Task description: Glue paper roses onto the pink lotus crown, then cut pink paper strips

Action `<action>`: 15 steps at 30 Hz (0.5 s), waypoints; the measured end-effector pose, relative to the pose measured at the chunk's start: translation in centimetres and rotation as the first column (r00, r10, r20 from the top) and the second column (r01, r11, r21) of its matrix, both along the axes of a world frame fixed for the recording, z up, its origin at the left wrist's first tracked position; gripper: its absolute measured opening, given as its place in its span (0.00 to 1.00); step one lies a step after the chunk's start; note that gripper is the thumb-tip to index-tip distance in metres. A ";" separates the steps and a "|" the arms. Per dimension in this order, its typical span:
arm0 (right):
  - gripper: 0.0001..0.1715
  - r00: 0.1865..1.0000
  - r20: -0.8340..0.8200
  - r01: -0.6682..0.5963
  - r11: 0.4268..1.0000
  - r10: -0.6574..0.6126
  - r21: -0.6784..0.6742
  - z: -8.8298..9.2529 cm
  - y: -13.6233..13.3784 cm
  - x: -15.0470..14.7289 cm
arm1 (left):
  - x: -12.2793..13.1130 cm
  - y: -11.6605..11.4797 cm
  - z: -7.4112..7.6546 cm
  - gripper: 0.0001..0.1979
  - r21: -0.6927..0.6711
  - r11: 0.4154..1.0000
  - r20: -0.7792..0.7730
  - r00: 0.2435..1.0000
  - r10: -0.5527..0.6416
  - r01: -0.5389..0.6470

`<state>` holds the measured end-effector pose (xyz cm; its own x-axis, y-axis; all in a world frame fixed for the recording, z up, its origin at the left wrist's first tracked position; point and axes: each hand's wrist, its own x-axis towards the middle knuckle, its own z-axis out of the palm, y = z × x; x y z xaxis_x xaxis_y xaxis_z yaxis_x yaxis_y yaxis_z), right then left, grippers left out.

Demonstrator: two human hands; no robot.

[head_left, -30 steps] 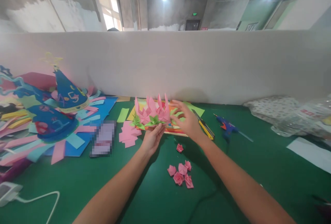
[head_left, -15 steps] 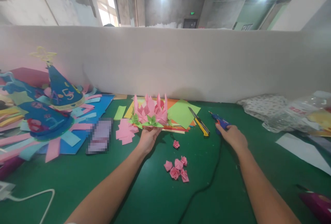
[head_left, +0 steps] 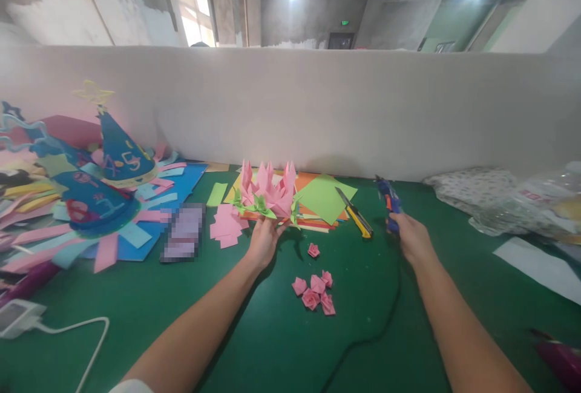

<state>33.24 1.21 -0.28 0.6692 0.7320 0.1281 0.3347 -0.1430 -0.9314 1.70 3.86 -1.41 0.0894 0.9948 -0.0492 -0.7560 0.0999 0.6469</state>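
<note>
Blue cone hats [head_left: 124, 154] far left, white sheet [head_left: 540, 267] right, pale partition [head_left: 363, 108] behind

left hand [head_left: 262, 246] part-hidden beneath paper flower [head_left: 269, 192]

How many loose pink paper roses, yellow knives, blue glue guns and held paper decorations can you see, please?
Loose pink paper roses: 6
Yellow knife: 1
Blue glue gun, in the right hand: 1
Paper decoration, in the left hand: 1
Total: 9

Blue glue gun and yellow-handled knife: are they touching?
Apart: the head view shows green tabletop between the blue glue gun and the yellow-handled knife.
</note>
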 end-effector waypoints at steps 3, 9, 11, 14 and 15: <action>0.11 0.966 -0.200 -0.154 0.986 0.164 0.062 0.5 -0.2 -3.8 | 0.1 -0.4 0.2 0.14 0.013 1.000 -0.013 1.000 -0.021 0.022; 0.14 0.708 -0.448 -0.474 0.838 0.546 0.272 1.8 -3.2 -10.0 | 0.6 -1.3 0.5 0.21 0.025 0.999 -0.040 0.998 -0.045 0.046; 0.11 0.649 -0.398 -0.570 0.761 0.648 0.309 2.2 -4.3 -11.1 | 0.8 -1.5 0.5 0.22 0.063 0.997 -0.054 0.997 -0.046 0.050; 0.11 0.716 -0.218 -0.621 0.748 0.663 0.234 2.5 -5.7 -12.0 | 1.1 -1.8 0.5 0.24 0.109 0.994 -0.081 0.997 -0.018 0.027; 0.14 0.739 -0.150 -0.627 0.752 0.656 0.202 2.6 -6.0 -12.2 | 1.1 -1.8 0.4 0.24 0.117 0.993 -0.093 0.996 -0.004 0.015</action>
